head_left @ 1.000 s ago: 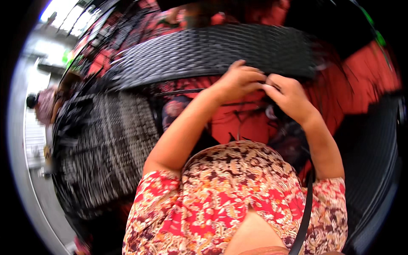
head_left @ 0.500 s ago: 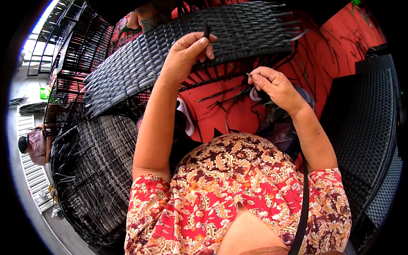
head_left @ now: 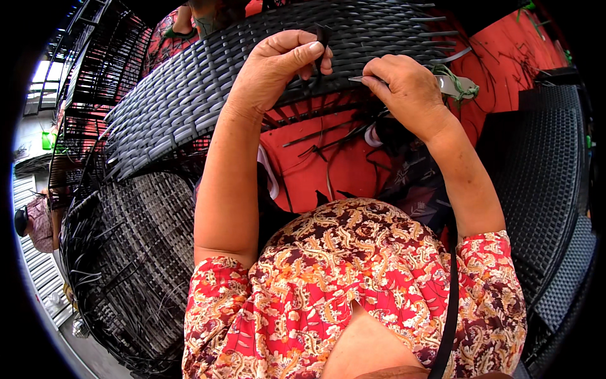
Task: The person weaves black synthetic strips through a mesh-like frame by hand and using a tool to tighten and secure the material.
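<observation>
Risk: I judge the blade (head_left: 457,85) could slip off the strip (head_left: 320,39) and nick my left thumb, since the two sit near each other.
Cause: the strip is narrow, pulled taut, and the blade tip is partly hidden by my fingers.
Left hand (head_left: 278,60): closed, pinching the strip's end between thumb and fingers.
Right hand (head_left: 407,85): closed around the blade's wrapped handle.
Panel (head_left: 189,88): black woven wicker, tilted up before me, loose strip ends bristling along its right edge.
Strip: black, flat, standing up from the panel's near edge.
</observation>
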Available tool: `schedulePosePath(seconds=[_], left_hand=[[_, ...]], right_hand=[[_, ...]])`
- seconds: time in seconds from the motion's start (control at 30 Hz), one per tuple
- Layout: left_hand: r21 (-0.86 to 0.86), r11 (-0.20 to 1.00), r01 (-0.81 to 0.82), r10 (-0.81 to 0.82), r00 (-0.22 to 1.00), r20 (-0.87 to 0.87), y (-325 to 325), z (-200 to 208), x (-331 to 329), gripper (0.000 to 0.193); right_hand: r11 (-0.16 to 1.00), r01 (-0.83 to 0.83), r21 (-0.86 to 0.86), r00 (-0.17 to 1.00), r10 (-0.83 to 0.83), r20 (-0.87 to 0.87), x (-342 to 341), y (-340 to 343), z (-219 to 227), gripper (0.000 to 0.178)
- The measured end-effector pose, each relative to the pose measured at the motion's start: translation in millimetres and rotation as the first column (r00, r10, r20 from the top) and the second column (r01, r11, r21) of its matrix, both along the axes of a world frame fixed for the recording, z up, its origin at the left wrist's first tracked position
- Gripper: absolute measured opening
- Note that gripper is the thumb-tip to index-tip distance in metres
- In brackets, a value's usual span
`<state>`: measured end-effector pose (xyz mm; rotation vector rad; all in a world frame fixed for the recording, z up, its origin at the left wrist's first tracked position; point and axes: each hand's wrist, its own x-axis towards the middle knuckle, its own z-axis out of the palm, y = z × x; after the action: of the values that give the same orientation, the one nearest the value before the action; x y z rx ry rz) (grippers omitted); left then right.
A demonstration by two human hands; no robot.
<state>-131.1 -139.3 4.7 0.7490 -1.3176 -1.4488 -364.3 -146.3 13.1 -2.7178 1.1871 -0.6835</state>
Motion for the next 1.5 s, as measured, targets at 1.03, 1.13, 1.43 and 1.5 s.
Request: schedulePosePath(seconds=[1.03,1.13,1.43,1.5], left_hand=[[0.073,0.994,-0.082,0.082,0.997,0.005,-0.2,-2.8,12.7,0.010],[0.049,0.993,-0.104,0.097,0.986,0.133,5.0,2.4,9.8,0.010],[-0.221,0.968,-0.121,0.196,0.913,0.359,7.0,-10.1,3.3,0.011],[-0.240,0.967,-0.082,0.202,0.821,0.534,8.0,-7.6,1.7,0.012]], right_hand=[[0.899,0.025,0.438,0.986,-0.095,0.139,13.0,-25.2,-17.1,0.022],[0.922,0.017,0.386,0.992,-0.063,0.109,13.6,-27.8,-18.0,0.022],[0.964,-0.061,0.260,0.995,0.040,0.087,13.3,-32.1,-21.2,0.022],[0.928,-0.057,0.367,0.995,0.020,0.102,11.0,-35.7,-21.1,0.022]])
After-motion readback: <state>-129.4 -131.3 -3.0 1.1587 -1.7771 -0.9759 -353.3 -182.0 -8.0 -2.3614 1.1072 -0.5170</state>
